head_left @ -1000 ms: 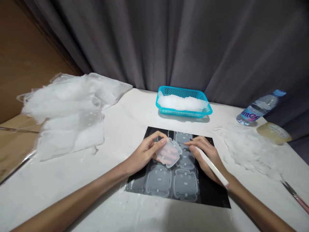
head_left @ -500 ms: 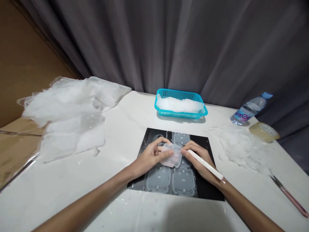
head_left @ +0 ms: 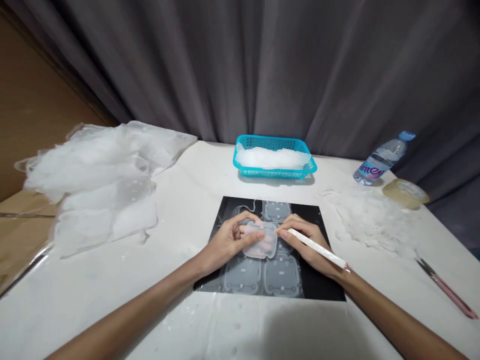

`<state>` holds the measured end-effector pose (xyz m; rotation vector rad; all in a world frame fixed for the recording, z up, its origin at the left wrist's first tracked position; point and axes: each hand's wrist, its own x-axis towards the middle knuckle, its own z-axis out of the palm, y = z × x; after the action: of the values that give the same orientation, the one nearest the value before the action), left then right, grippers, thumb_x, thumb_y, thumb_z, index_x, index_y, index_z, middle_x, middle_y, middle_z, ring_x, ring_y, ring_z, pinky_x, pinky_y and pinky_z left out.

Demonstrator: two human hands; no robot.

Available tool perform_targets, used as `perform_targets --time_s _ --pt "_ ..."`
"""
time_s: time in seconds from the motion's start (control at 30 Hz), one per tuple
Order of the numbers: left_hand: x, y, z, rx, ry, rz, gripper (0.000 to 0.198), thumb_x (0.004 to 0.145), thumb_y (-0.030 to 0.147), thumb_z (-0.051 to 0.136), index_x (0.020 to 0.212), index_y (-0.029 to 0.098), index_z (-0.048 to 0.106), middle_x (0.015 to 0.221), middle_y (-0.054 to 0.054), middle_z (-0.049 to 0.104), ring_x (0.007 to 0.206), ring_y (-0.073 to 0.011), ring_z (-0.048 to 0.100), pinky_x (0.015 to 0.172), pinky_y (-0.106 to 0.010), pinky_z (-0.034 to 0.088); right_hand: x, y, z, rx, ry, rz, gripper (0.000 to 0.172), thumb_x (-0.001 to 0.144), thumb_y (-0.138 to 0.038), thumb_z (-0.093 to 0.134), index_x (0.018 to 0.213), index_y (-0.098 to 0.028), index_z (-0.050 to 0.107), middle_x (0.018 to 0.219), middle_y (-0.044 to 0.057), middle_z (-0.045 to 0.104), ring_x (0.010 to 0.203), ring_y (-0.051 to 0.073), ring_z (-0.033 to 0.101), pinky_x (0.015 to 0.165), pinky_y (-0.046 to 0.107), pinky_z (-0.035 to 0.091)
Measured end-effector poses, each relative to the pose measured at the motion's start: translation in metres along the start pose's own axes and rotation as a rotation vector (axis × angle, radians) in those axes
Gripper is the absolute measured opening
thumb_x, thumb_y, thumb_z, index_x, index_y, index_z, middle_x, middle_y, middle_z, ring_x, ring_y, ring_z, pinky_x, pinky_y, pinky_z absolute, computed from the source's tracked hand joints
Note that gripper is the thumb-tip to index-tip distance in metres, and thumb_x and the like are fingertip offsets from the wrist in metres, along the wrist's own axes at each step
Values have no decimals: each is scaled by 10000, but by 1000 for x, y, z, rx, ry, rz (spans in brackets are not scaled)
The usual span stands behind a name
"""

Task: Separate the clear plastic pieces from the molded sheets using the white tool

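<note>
Where hands point(head_left: 228, 242) meet lies a rounded translucent piece point(head_left: 267, 248).

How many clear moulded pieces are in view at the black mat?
4: one piece in the left hand; one at the black mat's far edge; two side by side at its near edge. More may lie hidden between.

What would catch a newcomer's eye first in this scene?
The two hands at mid-table: the left hand pinches a translucent plastic piece over a black mat, while the right hand holds a white stick beside it. Behind sits a turquoise basket; at far left, a heap of clear plastic.
</note>
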<state>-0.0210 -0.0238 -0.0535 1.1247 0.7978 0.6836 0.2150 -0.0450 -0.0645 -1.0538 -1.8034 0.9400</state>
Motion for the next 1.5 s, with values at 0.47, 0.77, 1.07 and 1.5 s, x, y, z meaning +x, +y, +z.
perform_targets --time_s 0.47,0.77,1.07,1.5 --pt "2 -2 -1 87 12 19 358 901 433 757 1092 198 565 863 -40 752 723 -170 718 670 -268 557 1 0 -2 -10 -29 2 219 1014 -346 611 887 -208 725 885 37 681 877 185 614 835 341 477" --pt "-1 4 0 178 59 35 359 951 515 680 1062 179 620 600 80 456 488 -58 392 455 -149 280 1 3 -1 27 -45 21 179 1001 -308 631 881 -215 725 882 29 683 870 179 608 836 326 457" --pt "0 2 -11 -247 -129 -136 589 1006 708 388 1239 194 554 1037 -145 769 904 -318 793 865 -517 613 1 3 1 46 -20 69 161 983 -319 659 880 -219 732 852 18 642 830 171 599 787 305 442" --pt "-3 0 -14 -229 -131 -136 584 995 725 395 1181 200 570 1133 -165 771 975 -327 792 883 -483 624 3 4 -1 76 -45 112 294 1051 -340 534 878 -219 739 881 23 661 870 163 616 807 286 433"
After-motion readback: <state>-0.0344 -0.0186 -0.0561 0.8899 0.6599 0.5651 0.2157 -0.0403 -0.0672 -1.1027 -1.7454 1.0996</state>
